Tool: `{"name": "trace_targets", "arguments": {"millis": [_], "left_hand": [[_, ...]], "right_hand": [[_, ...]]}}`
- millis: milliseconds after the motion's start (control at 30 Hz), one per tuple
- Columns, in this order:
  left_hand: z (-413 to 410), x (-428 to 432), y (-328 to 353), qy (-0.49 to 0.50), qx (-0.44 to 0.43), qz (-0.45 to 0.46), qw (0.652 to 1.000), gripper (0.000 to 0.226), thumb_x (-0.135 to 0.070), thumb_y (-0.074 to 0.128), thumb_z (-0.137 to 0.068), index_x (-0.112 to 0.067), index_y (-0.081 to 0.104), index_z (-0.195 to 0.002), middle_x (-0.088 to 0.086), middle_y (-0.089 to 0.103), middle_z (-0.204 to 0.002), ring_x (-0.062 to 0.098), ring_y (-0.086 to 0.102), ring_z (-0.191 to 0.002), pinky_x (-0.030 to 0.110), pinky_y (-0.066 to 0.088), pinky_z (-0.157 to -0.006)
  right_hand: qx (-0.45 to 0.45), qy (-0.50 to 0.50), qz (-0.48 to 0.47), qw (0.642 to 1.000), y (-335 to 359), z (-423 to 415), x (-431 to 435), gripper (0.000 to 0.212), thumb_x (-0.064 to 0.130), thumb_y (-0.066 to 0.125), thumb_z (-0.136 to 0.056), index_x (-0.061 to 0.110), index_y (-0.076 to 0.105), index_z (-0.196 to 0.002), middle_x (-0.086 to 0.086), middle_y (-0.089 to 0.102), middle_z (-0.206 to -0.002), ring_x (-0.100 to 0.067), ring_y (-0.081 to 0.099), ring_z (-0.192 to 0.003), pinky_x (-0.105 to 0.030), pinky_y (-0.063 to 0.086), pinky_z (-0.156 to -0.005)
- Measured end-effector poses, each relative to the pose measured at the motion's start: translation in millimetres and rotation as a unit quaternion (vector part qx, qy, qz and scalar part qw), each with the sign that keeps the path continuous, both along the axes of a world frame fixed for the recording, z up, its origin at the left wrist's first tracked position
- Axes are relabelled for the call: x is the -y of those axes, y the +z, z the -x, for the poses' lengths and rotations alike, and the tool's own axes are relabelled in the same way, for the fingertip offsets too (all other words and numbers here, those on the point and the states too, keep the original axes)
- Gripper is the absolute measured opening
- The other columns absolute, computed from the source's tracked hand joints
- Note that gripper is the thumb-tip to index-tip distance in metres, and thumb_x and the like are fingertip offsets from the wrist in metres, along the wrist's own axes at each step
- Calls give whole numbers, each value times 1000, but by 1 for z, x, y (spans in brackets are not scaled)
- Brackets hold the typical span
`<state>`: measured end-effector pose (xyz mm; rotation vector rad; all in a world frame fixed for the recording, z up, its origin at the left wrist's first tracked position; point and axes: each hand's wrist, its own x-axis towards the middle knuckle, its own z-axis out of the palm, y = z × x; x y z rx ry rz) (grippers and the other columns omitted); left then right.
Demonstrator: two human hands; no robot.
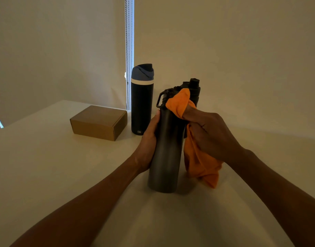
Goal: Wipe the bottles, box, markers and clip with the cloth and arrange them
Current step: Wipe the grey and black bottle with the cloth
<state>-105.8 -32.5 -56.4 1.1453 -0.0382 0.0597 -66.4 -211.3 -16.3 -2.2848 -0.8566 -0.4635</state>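
A tall dark grey bottle (166,150) with a loop handle at its cap stands in the middle of the white table (46,166). My left hand (148,143) grips its left side. My right hand (210,134) holds an orange cloth (201,163) and presses a fold of it against the bottle's neck. A second black bottle (195,90) stands just behind, mostly hidden. A dark bottle with a blue lid (142,98) stands further back to the left. A brown cardboard box (99,122) lies left of it. No markers or clip are in view.
Pale walls or blinds close off the table at the back, with a bead chain (128,50) hanging in the gap behind the blue-lidded bottle. The table surface stretches out to the left and towards me.
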Motion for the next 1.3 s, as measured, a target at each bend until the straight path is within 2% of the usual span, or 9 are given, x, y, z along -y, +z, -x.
{"name": "trace_targets", "arguments": {"millis": [167, 367, 500, 600, 733, 800, 867, 967, 1300], "left_hand": [[-3, -7, -7, -33, 3, -1, 999, 48, -58, 30, -103, -28, 64, -120, 7, 77, -103, 24, 75, -89, 36, 63, -72], [-7, -6, -10, -30, 23, -11, 999, 43, -53, 28, -105, -31, 63, -117, -1, 78, -93, 18, 76, -84, 31, 62, -68], [-8, -9, -11, -33, 9, -3, 999, 47, -56, 29, -104, -27, 61, -123, 4, 78, -96, 21, 76, -85, 34, 63, -70], [-10, -12, -10, -48, -11, 11, 999, 47, -56, 30, -104, -26, 63, -118, 5, 79, -95, 19, 77, -85, 35, 64, -70], [-11, -15, -10, -45, -28, 37, 998, 59, -61, 37, -100, -17, 59, -133, 17, 72, -121, 31, 70, -111, 45, 58, -92], [-9, -13, -7, -49, -28, 59, 997, 57, -60, 37, -101, -16, 59, -129, 17, 74, -114, 31, 73, -102, 43, 61, -87], [-7, -11, -6, -67, -23, 64, 995, 58, -58, 32, -103, -13, 61, -126, 17, 76, -105, 28, 75, -88, 40, 61, -80], [-6, -9, -7, -92, -16, 59, 994, 72, -64, 29, -102, -8, 55, -140, 22, 70, -116, 31, 70, -93, 42, 57, -88], [-4, -9, -7, -120, -28, 58, 991, 76, -66, 28, -101, -5, 59, -137, 21, 68, -116, 31, 68, -94, 41, 57, -87]], "right_hand": [[46, 3, -15, 999, -11, -7, 13, 41, 20, 39, -103, 15, 51, -141, -4, 66, -84, 0, 56, -60, -21, 50, -60], [74, 10, -11, 997, -20, -6, 13, 39, 23, 38, -98, 29, 39, -136, -2, 66, -88, 1, 57, -61, -8, 40, -65], [112, 38, 80, 990, -21, 6, 7, 48, 29, 32, -99, 23, 47, -144, -19, 68, -117, -32, 68, -93, -36, 55, -84], [158, 85, 159, 971, -32, 17, 6, 48, 30, 34, -100, 34, 35, -148, -16, 65, -127, -34, 69, -99, -49, 59, -84], [131, 134, 179, 966, -50, 30, 12, 60, 23, 39, -98, 50, 23, -150, -7, 60, -137, -31, 66, -111, -48, 57, -91], [121, 152, 200, 960, -56, 38, 12, 62, 20, 44, -96, 48, 30, -149, -5, 57, -141, -30, 63, -117, -47, 55, -94], [174, 160, 229, 944, -62, 45, 15, 66, 16, 63, -85, 39, 43, -143, 3, 52, -140, -20, 62, -111, -38, 60, -85], [225, 161, 308, 910, -65, 53, 17, 86, 26, 87, -60, 39, 43, -132, 17, 49, -128, -10, 53, -94, -25, 55, -67], [209, 219, 345, 888, -79, 58, 25, 64, 18, 78, -76, 39, 46, -128, 19, 58, -132, -24, 63, -93, -42, 54, -64]]}}
